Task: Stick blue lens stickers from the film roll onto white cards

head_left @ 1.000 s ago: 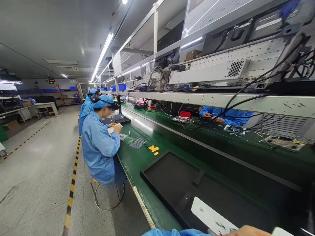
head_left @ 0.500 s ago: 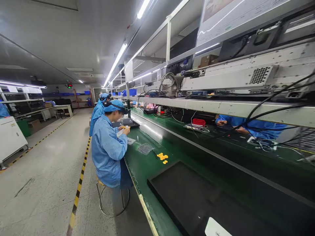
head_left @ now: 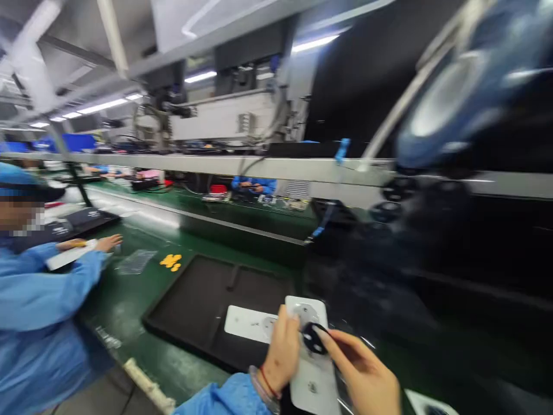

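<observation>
My left hand (head_left: pixel 280 353) is closed around the left edge of a long white panel (head_left: pixel 311 377), which has a round grey area near its far end. My right hand (head_left: pixel 367 372) pinches a black round disc (head_left: pixel 314 339) with pale spots, over the middle of this panel. Whether the disc touches the panel I cannot tell. A similar white panel (head_left: pixel 242 324) lies in the black tray (head_left: pixel 181 291) left of my hands. At the bottom right, part of another white piece (head_left: pixel 425 402) with a dark spot shows.
Several yellow discs (head_left: pixel 171 261) and a clear sheet (head_left: pixel 137 261) lie on the green bench (head_left: pixel 129 297) beyond the tray. A co-worker's blue sleeve (head_left: pixel 47 288) is at the left. A long shelf (head_left: pixel 242 166) crosses above the bench; a blurred blue-rimmed round object (head_left: pixel 449 98) hangs upper right.
My view has swung to the right. Both my hands, the white panel and the black disc have come into view, and the nearby co-worker now appears at the left edge.
</observation>
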A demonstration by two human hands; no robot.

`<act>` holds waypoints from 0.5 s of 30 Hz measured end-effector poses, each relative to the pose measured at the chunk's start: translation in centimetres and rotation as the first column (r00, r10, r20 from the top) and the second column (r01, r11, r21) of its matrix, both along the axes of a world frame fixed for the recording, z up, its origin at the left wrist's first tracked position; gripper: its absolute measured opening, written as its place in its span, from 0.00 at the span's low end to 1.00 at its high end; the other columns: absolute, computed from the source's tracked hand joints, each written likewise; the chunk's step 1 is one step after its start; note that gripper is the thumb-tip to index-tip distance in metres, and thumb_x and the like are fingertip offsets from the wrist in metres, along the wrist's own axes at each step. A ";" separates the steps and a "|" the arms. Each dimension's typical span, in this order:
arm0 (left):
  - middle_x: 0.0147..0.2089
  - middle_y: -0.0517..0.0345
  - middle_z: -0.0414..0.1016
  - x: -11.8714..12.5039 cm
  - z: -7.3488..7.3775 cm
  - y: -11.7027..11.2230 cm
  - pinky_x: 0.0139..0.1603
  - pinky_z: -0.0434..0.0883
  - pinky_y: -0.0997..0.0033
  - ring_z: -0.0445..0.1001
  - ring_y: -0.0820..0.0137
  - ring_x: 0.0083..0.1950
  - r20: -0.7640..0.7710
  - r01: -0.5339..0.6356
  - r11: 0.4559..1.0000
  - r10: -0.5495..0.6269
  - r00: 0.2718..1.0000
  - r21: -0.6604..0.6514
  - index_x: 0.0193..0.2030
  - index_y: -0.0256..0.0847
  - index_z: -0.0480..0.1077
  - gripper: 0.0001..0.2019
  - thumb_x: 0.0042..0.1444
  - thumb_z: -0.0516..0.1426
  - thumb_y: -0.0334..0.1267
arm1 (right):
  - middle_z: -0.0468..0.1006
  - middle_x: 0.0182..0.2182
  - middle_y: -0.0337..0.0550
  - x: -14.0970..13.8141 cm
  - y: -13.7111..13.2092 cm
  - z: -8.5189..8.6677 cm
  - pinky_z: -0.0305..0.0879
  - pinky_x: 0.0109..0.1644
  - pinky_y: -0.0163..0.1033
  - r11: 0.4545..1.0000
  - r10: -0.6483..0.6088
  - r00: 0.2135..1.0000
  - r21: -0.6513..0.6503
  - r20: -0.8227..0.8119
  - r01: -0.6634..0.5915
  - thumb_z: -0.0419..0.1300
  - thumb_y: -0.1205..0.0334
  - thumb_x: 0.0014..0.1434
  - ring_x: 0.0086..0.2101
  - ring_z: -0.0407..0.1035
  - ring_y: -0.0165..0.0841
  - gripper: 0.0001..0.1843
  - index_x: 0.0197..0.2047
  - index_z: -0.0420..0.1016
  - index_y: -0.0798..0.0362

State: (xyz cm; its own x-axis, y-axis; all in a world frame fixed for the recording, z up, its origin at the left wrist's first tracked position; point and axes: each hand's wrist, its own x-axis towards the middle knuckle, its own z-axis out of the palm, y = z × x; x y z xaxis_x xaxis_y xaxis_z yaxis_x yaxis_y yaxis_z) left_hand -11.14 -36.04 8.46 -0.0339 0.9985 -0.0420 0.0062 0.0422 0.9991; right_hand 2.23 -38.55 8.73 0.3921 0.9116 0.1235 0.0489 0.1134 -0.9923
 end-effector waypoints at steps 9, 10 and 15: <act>0.68 0.37 0.57 0.6 -1.4 0.0 0.70 0.54 0.63 0.56 0.58 0.70 -0.222 0.091 0.995 -0.079 0.972 0.041 0.65 0.23 0.59 0.30 0.63 0.42 0.43 | 0.77 0.32 0.48 -0.6 0.1 0.3 0.70 0.41 0.37 0.999 -0.018 0.988 -0.050 -0.155 0.010 0.71 0.45 0.43 0.34 0.72 0.35 0.24 0.33 0.78 0.58; 0.66 0.37 0.60 0.6 -1.3 0.0 0.69 0.56 0.63 0.59 0.58 0.68 -0.202 0.111 0.990 -0.092 0.975 0.084 0.63 0.24 0.61 0.28 0.63 0.42 0.43 | 0.77 0.33 0.48 -0.5 -0.1 0.2 0.69 0.41 0.37 0.999 -0.019 0.990 -0.042 -0.137 0.013 0.71 0.46 0.44 0.34 0.71 0.34 0.23 0.33 0.78 0.58; 0.62 0.40 0.67 0.5 -0.7 -0.4 0.65 0.61 0.62 0.63 0.60 0.65 -0.124 0.166 0.962 -0.142 0.982 0.216 0.58 0.29 0.66 0.23 0.66 0.43 0.42 | 0.77 0.33 0.48 -0.6 -0.5 0.4 0.67 0.40 0.37 1.000 -0.002 0.998 0.023 -0.066 0.004 0.69 0.48 0.49 0.33 0.70 0.34 0.20 0.33 0.78 0.58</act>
